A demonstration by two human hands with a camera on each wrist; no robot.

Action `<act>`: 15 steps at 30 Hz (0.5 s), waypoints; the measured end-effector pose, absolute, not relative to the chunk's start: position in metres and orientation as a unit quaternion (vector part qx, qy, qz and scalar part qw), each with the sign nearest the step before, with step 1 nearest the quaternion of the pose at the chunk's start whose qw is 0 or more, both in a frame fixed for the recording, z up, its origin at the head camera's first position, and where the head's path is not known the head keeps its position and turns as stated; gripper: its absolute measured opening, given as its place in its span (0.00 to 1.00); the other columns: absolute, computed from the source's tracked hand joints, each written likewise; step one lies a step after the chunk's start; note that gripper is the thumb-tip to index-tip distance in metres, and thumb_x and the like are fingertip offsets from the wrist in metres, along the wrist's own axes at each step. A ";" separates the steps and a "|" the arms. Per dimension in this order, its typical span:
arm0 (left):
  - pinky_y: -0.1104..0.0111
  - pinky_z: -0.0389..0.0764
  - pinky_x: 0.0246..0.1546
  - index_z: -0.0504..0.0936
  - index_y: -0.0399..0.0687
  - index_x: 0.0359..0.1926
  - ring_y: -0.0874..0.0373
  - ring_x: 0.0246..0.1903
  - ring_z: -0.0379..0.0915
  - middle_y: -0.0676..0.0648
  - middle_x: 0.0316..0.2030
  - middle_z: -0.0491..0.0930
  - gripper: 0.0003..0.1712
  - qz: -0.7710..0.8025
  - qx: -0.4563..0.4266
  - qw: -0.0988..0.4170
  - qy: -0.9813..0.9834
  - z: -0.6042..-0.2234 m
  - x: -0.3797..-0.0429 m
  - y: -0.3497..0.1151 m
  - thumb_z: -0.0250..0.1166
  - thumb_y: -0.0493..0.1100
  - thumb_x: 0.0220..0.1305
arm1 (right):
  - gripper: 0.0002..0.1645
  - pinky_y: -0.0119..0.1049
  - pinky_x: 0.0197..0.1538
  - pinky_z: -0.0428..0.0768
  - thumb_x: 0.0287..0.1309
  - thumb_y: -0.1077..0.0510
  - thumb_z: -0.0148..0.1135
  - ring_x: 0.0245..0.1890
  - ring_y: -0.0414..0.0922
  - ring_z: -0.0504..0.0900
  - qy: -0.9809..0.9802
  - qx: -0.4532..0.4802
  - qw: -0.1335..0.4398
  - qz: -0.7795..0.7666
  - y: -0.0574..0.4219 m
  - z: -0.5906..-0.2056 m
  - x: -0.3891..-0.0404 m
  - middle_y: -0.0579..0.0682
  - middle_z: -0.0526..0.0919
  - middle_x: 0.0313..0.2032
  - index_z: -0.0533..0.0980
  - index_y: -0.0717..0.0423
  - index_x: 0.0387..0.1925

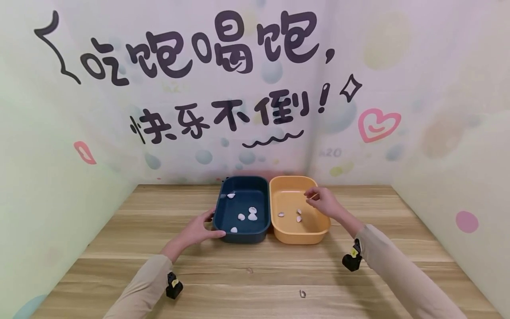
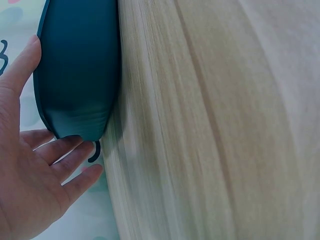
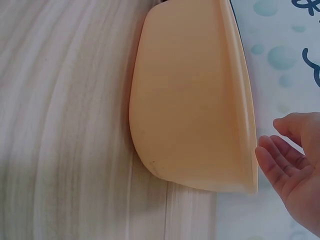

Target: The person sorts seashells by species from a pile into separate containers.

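Note:
My left hand (image 1: 198, 229) rests against the near left corner of a dark blue bin (image 1: 247, 238). In the left wrist view its thumb lies at the bin's rim and the spread fingers (image 2: 75, 159) touch the outer wall. Several white, shell-like pieces (image 1: 253, 217) lie inside this bin. Over the right side of a yellow bin (image 1: 301, 238) hovers my right hand (image 1: 324, 204), fingers loosely bent, with nothing seen between thumb and fingertips. Three smaller pale, shell-like pieces (image 1: 299, 219) lie on the yellow bin's floor.
Both bins stand side by side on a wood-grain table (image 1: 191, 283), close to the printed back wall (image 1: 191, 164). A small dark curved bit (image 1: 303, 293) and a faint pinkish bit (image 1: 249, 270) lie nearer the front. Side walls rise left and right.

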State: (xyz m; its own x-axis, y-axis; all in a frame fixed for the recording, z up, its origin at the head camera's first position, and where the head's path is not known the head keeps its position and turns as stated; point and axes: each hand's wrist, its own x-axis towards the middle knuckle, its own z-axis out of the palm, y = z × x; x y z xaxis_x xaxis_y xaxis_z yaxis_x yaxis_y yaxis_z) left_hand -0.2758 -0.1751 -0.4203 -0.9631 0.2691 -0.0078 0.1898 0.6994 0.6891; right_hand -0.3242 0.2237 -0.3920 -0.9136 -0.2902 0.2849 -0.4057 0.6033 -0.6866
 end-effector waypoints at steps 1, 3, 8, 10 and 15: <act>0.48 0.64 0.55 0.53 0.42 0.68 0.42 0.58 0.62 0.36 0.62 0.62 0.53 0.367 0.125 0.055 0.920 -0.420 -0.276 -0.175 0.68 0.57 0.48 | 0.11 0.35 0.32 0.79 0.53 0.70 0.57 0.32 0.52 0.79 -0.892 0.197 0.071 0.400 0.224 -0.391 -0.323 0.65 0.78 0.36 0.74 0.74 0.39; 0.47 0.64 0.55 0.53 0.43 0.68 0.42 0.58 0.62 0.36 0.62 0.62 0.53 0.367 0.123 0.055 0.920 -0.420 -0.276 -0.175 0.68 0.57 0.48 | 0.11 0.36 0.33 0.79 0.53 0.70 0.58 0.32 0.52 0.79 -0.892 0.202 0.070 0.398 0.226 -0.388 -0.320 0.66 0.78 0.36 0.74 0.74 0.39; 0.48 0.65 0.55 0.54 0.43 0.68 0.41 0.58 0.61 0.36 0.62 0.62 0.52 0.376 0.122 0.057 0.917 -0.421 -0.276 -0.175 0.69 0.56 0.48 | 0.11 0.35 0.33 0.79 0.53 0.70 0.59 0.32 0.52 0.79 -0.892 0.212 0.074 0.392 0.226 -0.381 -0.313 0.63 0.79 0.34 0.75 0.74 0.39; 0.48 0.65 0.55 0.54 0.43 0.68 0.42 0.58 0.61 0.36 0.62 0.62 0.52 0.378 0.119 0.059 0.916 -0.421 -0.276 -0.175 0.69 0.56 0.48 | 0.11 0.34 0.33 0.79 0.53 0.69 0.59 0.32 0.51 0.79 -0.892 0.216 0.073 0.390 0.227 -0.379 -0.311 0.61 0.79 0.34 0.75 0.73 0.39; 0.48 0.65 0.55 0.54 0.42 0.68 0.41 0.58 0.61 0.35 0.62 0.62 0.52 0.374 0.120 0.060 0.918 -0.421 -0.277 -0.175 0.69 0.57 0.48 | 0.09 0.33 0.33 0.78 0.53 0.68 0.60 0.31 0.49 0.80 -0.888 0.232 0.064 0.392 0.228 -0.376 -0.303 0.60 0.80 0.33 0.76 0.70 0.37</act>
